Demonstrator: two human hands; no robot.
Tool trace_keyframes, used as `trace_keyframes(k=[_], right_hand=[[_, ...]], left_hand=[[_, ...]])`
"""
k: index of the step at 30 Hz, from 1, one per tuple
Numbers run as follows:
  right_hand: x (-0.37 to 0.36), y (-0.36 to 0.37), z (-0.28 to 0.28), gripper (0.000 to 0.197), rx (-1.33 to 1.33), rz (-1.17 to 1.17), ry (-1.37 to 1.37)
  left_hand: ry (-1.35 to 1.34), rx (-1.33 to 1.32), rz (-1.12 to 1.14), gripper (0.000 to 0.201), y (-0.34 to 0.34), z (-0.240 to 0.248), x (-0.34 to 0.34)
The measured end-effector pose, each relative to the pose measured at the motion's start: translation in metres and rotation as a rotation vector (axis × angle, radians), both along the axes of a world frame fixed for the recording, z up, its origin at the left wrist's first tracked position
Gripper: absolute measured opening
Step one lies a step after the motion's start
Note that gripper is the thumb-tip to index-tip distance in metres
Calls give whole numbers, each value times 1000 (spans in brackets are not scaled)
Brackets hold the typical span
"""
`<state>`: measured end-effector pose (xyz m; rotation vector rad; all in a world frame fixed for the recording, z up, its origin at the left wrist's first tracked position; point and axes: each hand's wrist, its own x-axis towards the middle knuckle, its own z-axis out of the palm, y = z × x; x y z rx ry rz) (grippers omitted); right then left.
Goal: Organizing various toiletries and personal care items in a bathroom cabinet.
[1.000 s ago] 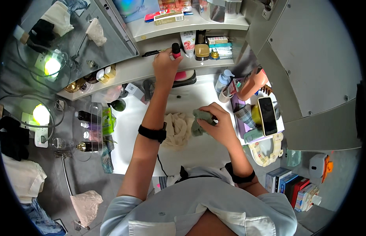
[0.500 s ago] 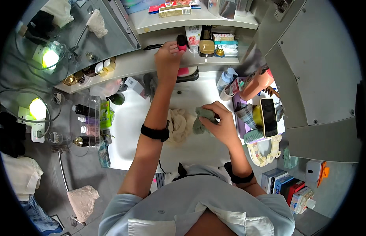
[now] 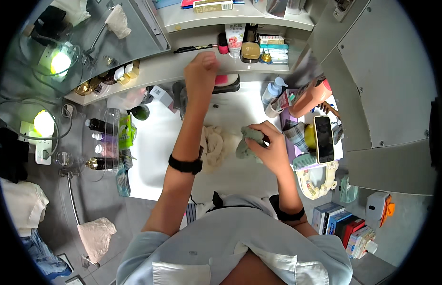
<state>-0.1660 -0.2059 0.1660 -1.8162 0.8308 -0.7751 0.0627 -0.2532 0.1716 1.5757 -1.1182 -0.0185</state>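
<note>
Right hand [image 3: 271, 146] has green cloth [image 3: 243, 146] pinched. Left hand [image 3: 202, 70], can't tell its grip; careless bump could topple pink bottle [image 3: 223, 48].

A crumpled cloth [image 3: 214, 148] lies in the sink [image 3: 147, 166], left of the bunched cloth [image 3: 244, 144] in the right hand [image 3: 268, 142]. Behind the sink, the lower shelf [image 3: 176, 62] holds a pen [image 3: 195, 48], tube [image 3: 235, 40] and jar [image 3: 250, 52], left to right; the left hand [image 3: 200, 70] is before the pen. A rack [image 3: 115, 140] of bottles is left of the sink; a pump bottle [image 3: 270, 93] and, farther right, a phone [image 3: 324, 139] stand opposite.
</note>
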Motion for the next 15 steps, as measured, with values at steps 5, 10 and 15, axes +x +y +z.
trace_keyframes(k=[5, 10, 15], right_hand=[[-9, 3, -10, 25, -7, -25, 61], [-11, 12, -16, 22, 22, -21, 62], [-9, 16, -23, 21, 32, -16, 117]], left_hand=[[226, 54, -16, 20, 63, -20, -26], [315, 193, 123, 20, 125, -72, -10], [304, 367, 204, 25, 160, -130, 15]])
